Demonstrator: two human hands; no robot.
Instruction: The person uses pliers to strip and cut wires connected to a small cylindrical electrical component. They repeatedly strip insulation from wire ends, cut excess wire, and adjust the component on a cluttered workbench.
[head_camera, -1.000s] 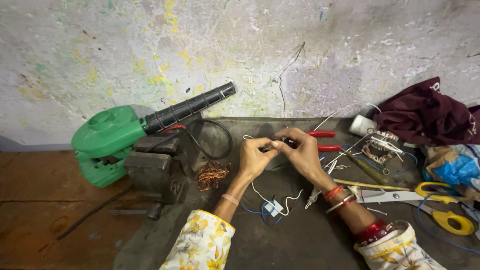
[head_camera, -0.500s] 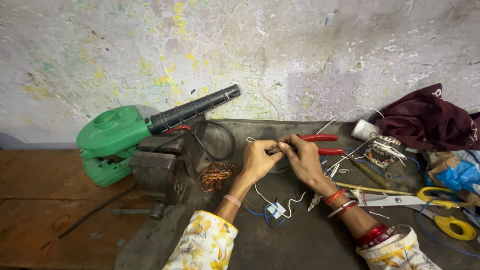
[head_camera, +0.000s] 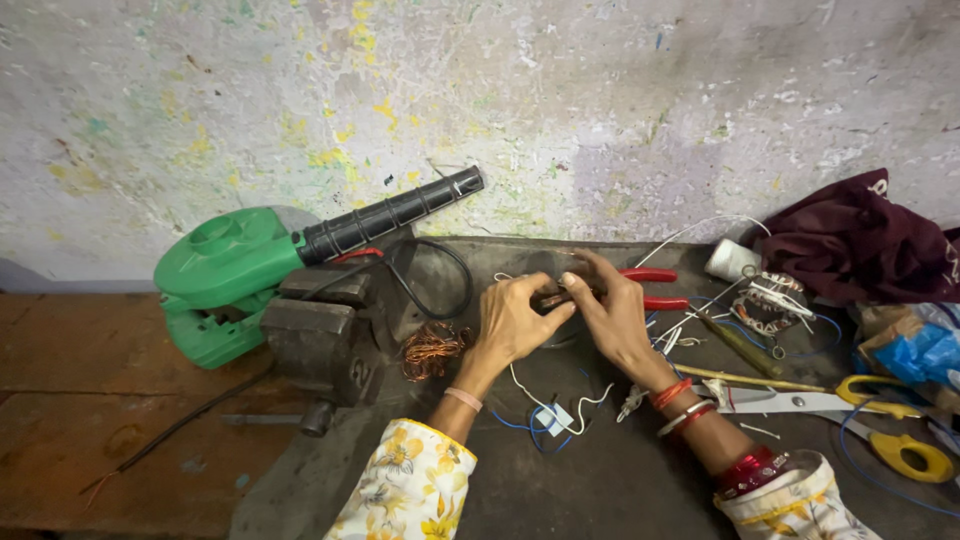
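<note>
Bench entry: both hands pinched on a small dark part

Left hand (head_camera: 515, 320) and right hand (head_camera: 610, 318) close narrowly on the dark part (head_camera: 553, 298), just right of the vise (head_camera: 325, 335). Risk: thin white wire (head_camera: 540, 400) snagging a wrist. Room: pliers (head_camera: 655, 288), scissors (head_camera: 850, 405) crowd the right; bench edge is below.

Green blower (head_camera: 225, 270) with black nozzle (head_camera: 392, 213). Dark grey vise (head_camera: 322, 335). Copper-orange wire coil (head_camera: 432, 348). Red-handled pliers (head_camera: 655, 287). Yellow-handled scissors (head_camera: 880, 420). Maroon cloth (head_camera: 860, 245) at desk's right edge. Blue bag (head_camera: 925, 355). White floral sleeves (head_camera: 405, 490), yellow and grey flowers. Red bangles (head_camera: 675, 400). Dark grey desk (head_camera: 600, 490). Wall (head_camera: 500, 90) off-white, yellow and green flecks.
</note>
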